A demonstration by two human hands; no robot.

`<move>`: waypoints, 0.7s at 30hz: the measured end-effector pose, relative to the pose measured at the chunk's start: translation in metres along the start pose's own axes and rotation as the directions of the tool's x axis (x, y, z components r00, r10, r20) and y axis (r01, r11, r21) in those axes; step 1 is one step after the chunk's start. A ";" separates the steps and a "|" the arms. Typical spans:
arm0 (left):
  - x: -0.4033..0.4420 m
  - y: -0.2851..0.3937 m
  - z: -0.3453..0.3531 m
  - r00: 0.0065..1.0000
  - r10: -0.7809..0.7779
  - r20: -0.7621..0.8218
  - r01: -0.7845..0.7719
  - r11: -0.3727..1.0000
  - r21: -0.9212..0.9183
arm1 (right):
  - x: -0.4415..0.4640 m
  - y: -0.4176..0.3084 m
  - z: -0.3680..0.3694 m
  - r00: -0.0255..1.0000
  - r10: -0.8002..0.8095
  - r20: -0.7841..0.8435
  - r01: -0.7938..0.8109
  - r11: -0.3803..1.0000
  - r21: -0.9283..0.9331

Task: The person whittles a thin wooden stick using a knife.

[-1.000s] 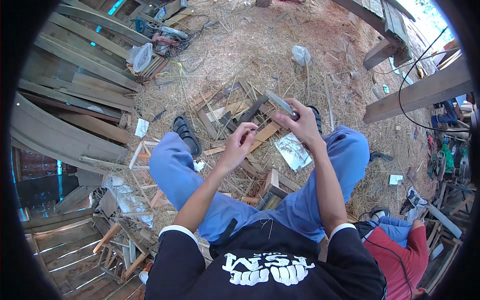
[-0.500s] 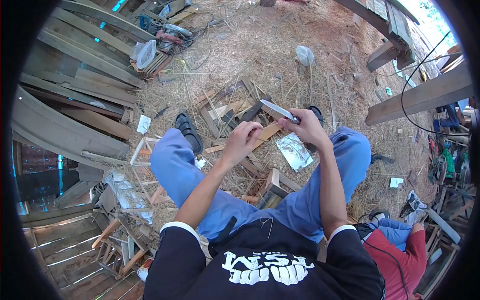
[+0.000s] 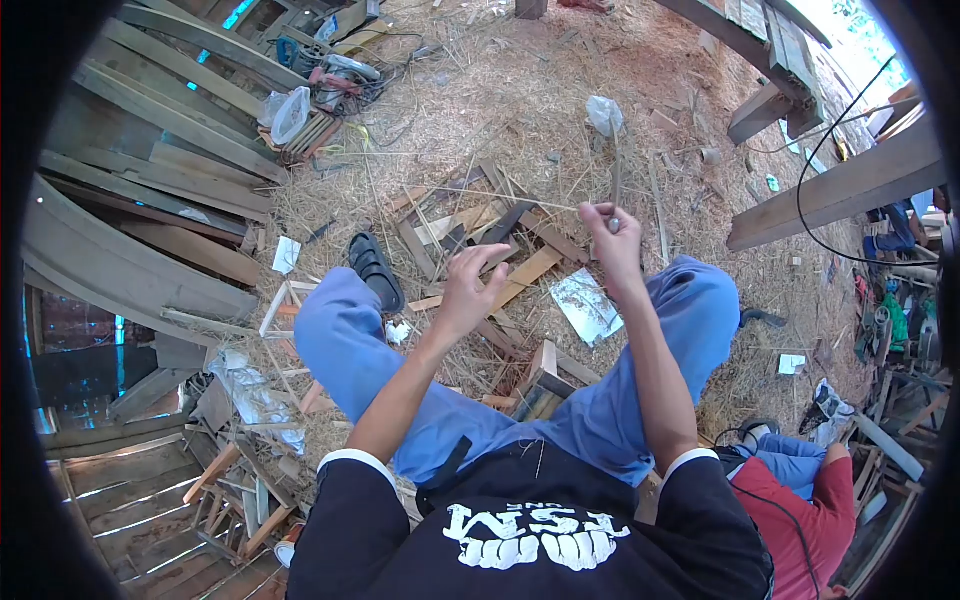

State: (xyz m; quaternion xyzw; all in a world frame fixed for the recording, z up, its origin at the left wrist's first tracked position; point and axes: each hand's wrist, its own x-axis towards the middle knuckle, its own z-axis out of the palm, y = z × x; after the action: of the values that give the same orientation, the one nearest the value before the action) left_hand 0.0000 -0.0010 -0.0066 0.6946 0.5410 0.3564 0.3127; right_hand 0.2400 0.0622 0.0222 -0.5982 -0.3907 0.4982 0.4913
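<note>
My right hand (image 3: 614, 240) is closed around a knife, raised over the littered ground. The knife's blade (image 3: 617, 165) points away from me and looks thin from this angle. A pale, thin sliver (image 3: 556, 207) sticks out leftward from the fingertips of that hand. To its left, my left hand (image 3: 474, 288) hovers with curved fingers apart and the thumb spread, and I see nothing in it. Below both hands lie wood offcuts (image 3: 535, 275) among straw and shavings. A white sheet (image 3: 586, 307) sprinkled with debris lies beneath my right forearm.
A short wood block (image 3: 545, 368) stands between my legs. Stacked planks (image 3: 150, 185) line the left side, with power tools (image 3: 345, 80) beyond them. A heavy beam (image 3: 830, 195) juts in from the right. Another person in a red shirt (image 3: 800, 520) is at lower right.
My hands have moved apart. The right has shifted slightly away from me, turning the knife from pointing left to pointing forward. My left hand's fingers have opened.
</note>
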 end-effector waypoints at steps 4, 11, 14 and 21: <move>0.002 -0.002 0.010 0.990 -0.123 0.064 0.132 0.977 -0.167 | -0.014 0.018 0.028 0.986 0.057 0.154 -0.057 0.998 -0.002; 0.009 -0.011 0.020 0.966 -0.256 0.037 0.228 0.775 -0.589 | -0.036 0.045 0.056 0.936 -0.081 0.344 0.105 0.993 -0.052; 0.008 -0.022 0.023 0.972 -0.232 0.028 0.195 0.742 -0.642 | -0.031 0.074 0.060 0.880 -0.203 0.430 0.232 0.972 -0.015; 0.002 -0.006 0.017 0.956 -0.264 0.129 0.279 0.677 -0.681 | -0.052 0.036 0.041 0.778 0.246 0.578 -0.220 0.969 -0.115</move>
State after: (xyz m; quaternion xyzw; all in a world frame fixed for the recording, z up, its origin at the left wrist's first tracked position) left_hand 0.0117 0.0012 -0.0203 0.4426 0.4624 0.4750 0.6039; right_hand 0.1884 0.0126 -0.0028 -0.4682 -0.4567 0.7073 0.2683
